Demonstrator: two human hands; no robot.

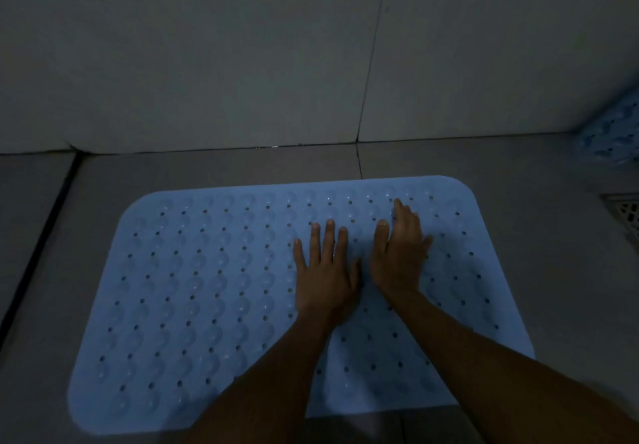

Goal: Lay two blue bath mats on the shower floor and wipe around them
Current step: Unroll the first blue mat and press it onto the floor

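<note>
Item one: we have a blue mat (207, 288) lying flat on the shower floor (553, 174), rounded at the corners, dotted with rows of small holes and round bumps, its far edge near the wall (207, 63) and roughly parallel to it. On it we rest both hands, palms down, right of the mat's middle. Our left hand (325, 270) lies flat with fingers straight and slightly spread, grasping nothing. Our right hand (397, 253) lies just beside it, thumbs close together, fingers straight and pointing toward the wall, likewise released and pressing on the mat. Both forearms cross the mat's near edge and hide part of it. Item two: a second blue mat (612, 132) shows only as a patterned corner at the right edge of view, where floor meets wall; we cannot tell whether it lies flat or leans. Item three: a floor drain (626, 212) with a grille, at the right edge, well apart from the first mat. Item four: a dark groove (41, 236) runs along the floor left of the mat. The light is dim; finer detail is lost to us.
</note>
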